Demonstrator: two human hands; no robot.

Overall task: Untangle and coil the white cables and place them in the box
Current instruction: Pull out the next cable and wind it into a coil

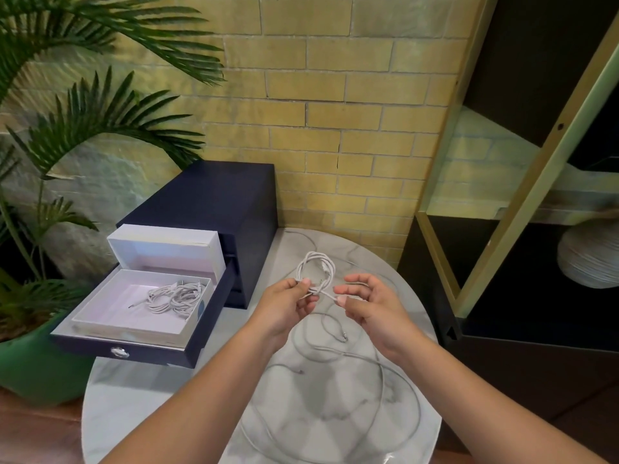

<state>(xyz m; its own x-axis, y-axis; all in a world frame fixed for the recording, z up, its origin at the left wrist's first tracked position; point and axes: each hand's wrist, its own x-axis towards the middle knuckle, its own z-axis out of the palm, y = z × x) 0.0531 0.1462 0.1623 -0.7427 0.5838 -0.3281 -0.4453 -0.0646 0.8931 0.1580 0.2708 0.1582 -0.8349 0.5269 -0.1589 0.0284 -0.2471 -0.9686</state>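
A small coil of white cable [315,266] is held up above the round marble table [134,396]. My left hand [290,301] pinches the coil at its lower left. My right hand [370,301] pinches the free end of that cable between thumb and forefinger, just right of the coil. More white cable [395,380] lies loose in wide loops on the table below my hands. The open white box [134,324] rests on the pulled-out drawer at the left, with several coiled white cables [176,296] inside. Its lid [164,249] stands up behind it.
A dark blue drawer cabinet [214,202] stands at the table's back left, its bottom drawer [134,354] pulled out. A palm in a green pot [30,363] is at the far left. A black and gold shelf [502,229] with a white vase [589,259] stands to the right.
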